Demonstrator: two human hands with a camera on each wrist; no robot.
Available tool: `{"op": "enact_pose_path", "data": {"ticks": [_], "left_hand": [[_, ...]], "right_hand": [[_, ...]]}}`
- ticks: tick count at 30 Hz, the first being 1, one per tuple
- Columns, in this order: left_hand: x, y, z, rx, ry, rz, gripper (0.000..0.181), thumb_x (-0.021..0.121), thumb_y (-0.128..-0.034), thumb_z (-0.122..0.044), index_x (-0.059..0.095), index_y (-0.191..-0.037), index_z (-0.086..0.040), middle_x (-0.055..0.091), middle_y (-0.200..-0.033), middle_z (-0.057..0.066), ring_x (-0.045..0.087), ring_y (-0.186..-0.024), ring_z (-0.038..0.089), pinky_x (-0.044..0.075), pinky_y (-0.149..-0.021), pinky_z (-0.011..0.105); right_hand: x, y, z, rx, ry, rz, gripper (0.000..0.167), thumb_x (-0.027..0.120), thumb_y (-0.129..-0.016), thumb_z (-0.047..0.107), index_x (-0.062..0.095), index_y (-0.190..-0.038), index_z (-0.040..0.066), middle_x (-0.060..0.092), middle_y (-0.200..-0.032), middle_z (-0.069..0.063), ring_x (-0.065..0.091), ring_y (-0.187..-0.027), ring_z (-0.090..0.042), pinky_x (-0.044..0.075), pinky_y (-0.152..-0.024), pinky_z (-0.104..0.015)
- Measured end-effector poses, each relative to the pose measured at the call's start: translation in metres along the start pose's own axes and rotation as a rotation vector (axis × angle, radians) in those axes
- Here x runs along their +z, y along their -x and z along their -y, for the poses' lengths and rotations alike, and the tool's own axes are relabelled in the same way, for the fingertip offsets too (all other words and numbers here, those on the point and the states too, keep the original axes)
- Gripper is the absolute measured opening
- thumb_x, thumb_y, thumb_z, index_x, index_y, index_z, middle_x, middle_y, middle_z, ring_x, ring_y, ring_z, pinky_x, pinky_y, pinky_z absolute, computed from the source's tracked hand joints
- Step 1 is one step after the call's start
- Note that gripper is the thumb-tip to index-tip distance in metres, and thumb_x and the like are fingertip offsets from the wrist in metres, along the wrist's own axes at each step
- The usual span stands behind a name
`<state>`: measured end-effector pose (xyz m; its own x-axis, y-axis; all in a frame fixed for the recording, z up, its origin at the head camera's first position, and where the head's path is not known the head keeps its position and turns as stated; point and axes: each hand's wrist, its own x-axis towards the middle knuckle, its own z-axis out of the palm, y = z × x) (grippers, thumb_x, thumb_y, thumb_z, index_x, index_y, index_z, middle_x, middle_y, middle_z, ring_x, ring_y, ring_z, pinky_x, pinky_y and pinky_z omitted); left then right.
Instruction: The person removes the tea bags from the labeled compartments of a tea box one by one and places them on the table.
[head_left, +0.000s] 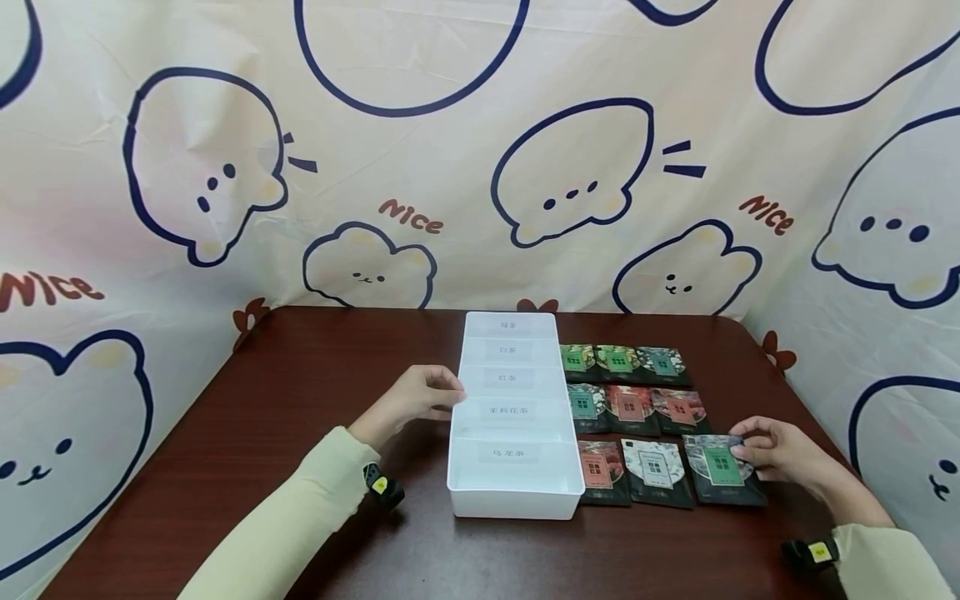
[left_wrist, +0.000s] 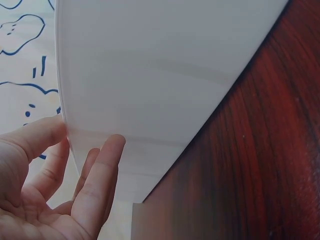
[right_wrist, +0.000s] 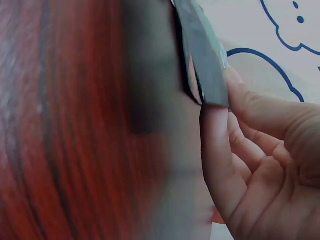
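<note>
My left hand [head_left: 415, 400] is at the left side of a long white divided box [head_left: 517, 502], its fingertips touching the rim. In the left wrist view the fingers are loosely bent beside the box's plain outer wall [left_wrist: 150, 75]. My right hand [head_left: 783, 454] pinches a dark tea packet [head_left: 723, 469] with a green label by its right edge, between thumb and fingers. The right wrist view shows this packet [right_wrist: 207, 60] edge-on, raised off the table. Next to it lie a packet with a white label [head_left: 657, 473] and one with a red label [head_left: 602, 472].
Chinese-labelled compartments, such as the front one [head_left: 510, 454], run the length of the box. Right of it are a middle row of packets with a red one [head_left: 632, 408] and a back row with a green one [head_left: 618, 360]. A patterned curtain [head_left: 465, 167] surrounds the brown table [head_left: 300, 367].
</note>
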<state>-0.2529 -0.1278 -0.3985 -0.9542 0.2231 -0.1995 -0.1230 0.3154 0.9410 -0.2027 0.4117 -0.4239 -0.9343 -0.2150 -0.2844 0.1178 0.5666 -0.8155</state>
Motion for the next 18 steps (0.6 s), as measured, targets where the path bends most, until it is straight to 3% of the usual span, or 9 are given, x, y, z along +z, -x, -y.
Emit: {"op": "enact_pose_path", "data": {"ticks": [7,18], "left_hand": [[0.0,0.0,0.0,-0.004,0.006,-0.002,0.011,0.072,-0.0857,-0.008,0.066,-0.093,-0.002,0.065,-0.102,0.015,0.068,-0.083,0.023,0.059,-0.079,0.045],[0.0,0.002,-0.001,-0.006,0.009,-0.01,0.01,0.072,-0.0853,-0.007,0.066,-0.092,-0.002,0.065,-0.101,0.015,0.068,-0.082,0.023,0.059,-0.079,0.046]], "right_hand": [[0.004,-0.004,-0.003,-0.003,0.033,0.001,0.044,0.066,-0.092,0.018,0.045,-0.117,-0.011,0.061,-0.077,0.004,0.054,-0.066,-0.008,0.053,-0.056,-0.029],[0.006,-0.011,0.003,0.089,0.099,-0.074,0.04,0.072,-0.087,0.018,0.052,-0.11,-0.009,0.062,-0.081,0.0,0.057,-0.071,-0.012,0.055,-0.06,-0.034]]}}
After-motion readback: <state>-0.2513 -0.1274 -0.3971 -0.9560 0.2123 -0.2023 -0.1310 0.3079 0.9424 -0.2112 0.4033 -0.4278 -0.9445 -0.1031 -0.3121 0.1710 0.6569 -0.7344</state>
